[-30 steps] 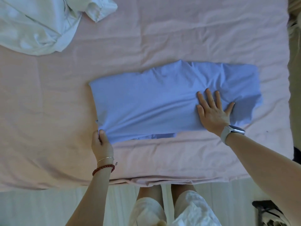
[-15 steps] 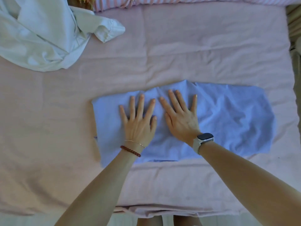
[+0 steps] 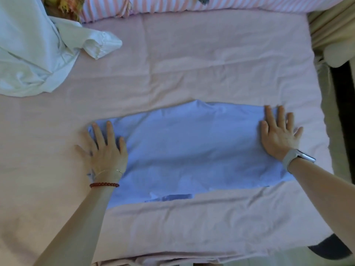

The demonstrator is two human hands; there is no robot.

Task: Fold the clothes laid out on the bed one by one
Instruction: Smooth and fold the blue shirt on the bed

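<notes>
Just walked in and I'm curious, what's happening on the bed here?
A person is folding laundry. A blue garment lies on the pink sheet, already folded into a long strip. The left hand presses flat on one end and the right hand on the other, smoothing it. A crumpled white garment waits unfolded at the far left corner.

Light blue garment (image 3: 192, 150): folded into a long horizontal band, lying flat at frame centre. White garment (image 3: 34, 54): crumpled and unfolded, heaped at upper left of frame.
</notes>
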